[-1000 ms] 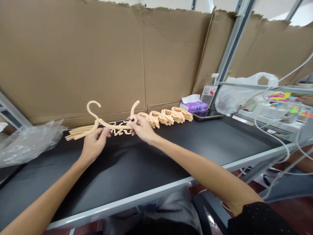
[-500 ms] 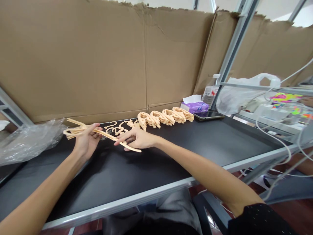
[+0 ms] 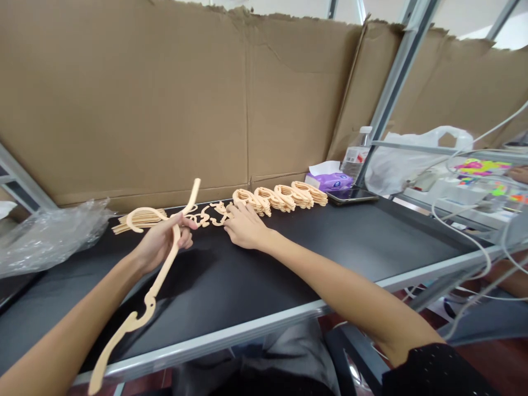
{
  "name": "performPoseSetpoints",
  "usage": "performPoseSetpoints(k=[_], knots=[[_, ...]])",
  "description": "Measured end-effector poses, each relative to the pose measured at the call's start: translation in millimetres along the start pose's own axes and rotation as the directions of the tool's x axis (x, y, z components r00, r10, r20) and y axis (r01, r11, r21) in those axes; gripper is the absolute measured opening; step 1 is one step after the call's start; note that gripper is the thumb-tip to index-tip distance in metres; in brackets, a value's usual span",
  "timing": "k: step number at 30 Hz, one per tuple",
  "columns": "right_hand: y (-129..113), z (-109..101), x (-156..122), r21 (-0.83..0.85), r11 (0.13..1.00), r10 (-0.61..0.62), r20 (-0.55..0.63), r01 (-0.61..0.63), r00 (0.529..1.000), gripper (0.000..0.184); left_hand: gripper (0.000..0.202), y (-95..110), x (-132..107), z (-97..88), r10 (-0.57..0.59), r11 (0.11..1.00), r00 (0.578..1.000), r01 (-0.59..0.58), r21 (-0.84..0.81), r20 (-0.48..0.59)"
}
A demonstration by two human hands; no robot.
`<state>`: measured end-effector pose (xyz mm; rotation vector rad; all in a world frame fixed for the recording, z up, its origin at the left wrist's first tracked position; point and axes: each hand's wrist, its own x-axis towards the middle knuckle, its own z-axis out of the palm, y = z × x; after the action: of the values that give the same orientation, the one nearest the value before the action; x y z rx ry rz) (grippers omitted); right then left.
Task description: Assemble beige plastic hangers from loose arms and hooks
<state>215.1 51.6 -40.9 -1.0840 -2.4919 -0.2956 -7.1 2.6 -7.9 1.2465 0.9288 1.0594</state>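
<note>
My left hand (image 3: 163, 242) is closed around a beige plastic clothes hanger (image 3: 163, 272) with a curved hook. One long jointed arm of it hangs down toward the table's front edge; a shorter end points up past my fingers. My right hand (image 3: 248, 228) reaches palm down over loose small curved beige pieces (image 3: 203, 219), its fingers slightly apart and fingertips partly hidden among them. Just behind that hand begins a row of several stacked bundles of beige hanger parts (image 3: 284, 198). Left of the loose pieces lies a stack of long beige strips (image 3: 120, 225), partly behind the hook.
Crumpled clear plastic (image 3: 53, 236) lies at the left. Behind the bundles are a purple tissue pack (image 3: 330, 181), a phone (image 3: 352, 194) and a water bottle (image 3: 355, 154). Cardboard (image 3: 165, 99) walls the back. A metal rail (image 3: 247, 330) edges the black table (image 3: 330, 258).
My left hand has turned the hanger, so its long arm now points down toward me and its hook shows. My right hand has let go and moved right to the loose pieces.
</note>
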Motion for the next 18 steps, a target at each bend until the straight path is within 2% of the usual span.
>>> performPoseSetpoints(k=[3, 6, 8, 10, 14, 16, 17, 18], knots=[[-3, -1, 1, -0.014, 1.0, -0.02, -0.006, 0.02, 1.0, 0.026, 0.041, -5, 1, -0.1, -0.033, 0.998, 0.998, 0.03, 0.059, 0.052], [-4, -1, 1, -0.032, 0.999, -0.03, -0.014, 0.029, 0.999, 0.029, 0.045, -8, 1, -4.7, -0.044, 0.99, 0.998, 0.038, 0.137, 0.044], [-5, -1, 1, -0.05, 0.997, -0.065, 0.01, 0.066, 0.998, 0.033, 0.049, -7, 0, -7.5, -0.042, 0.968, 0.998, 0.03, 0.249, 0.046], [-6, -1, 1, -0.052, 0.992, -0.114, 0.045, 0.117, 0.992, 0.035, 0.053, -3, -2, -7.9, -0.053, 0.907, 0.997, 0.024, 0.42, 0.059], [-7, -3, 2, -0.028, 0.981, -0.191, 0.053, 0.193, 0.98, 0.029, 0.055, 16, -8, -2.0, -0.116, 0.704, 0.991, 0.03, 0.709, 0.073], [-7, -3, 3, 0.001, 0.976, -0.218, 0.032, 0.218, 0.975, 0.024, 0.041, 27, -10, -1.2, -0.042, 0.643, 0.999, 0.005, 0.766, 0.029], [-8, -2, 3, 0.022, 0.975, -0.22, 0.019, 0.22, 0.975, 0.023, 0.031, 32, -11, -2.5, 0.033, 0.647, 0.999, -0.013, 0.763, -0.011], [-9, -2, 3, 0.047, 0.977, -0.211, 0.007, 0.21, 0.977, 0.022, 0.024, 36, -11, -5.2, 0.123, 0.69, 0.99, -0.032, 0.723, -0.074]])
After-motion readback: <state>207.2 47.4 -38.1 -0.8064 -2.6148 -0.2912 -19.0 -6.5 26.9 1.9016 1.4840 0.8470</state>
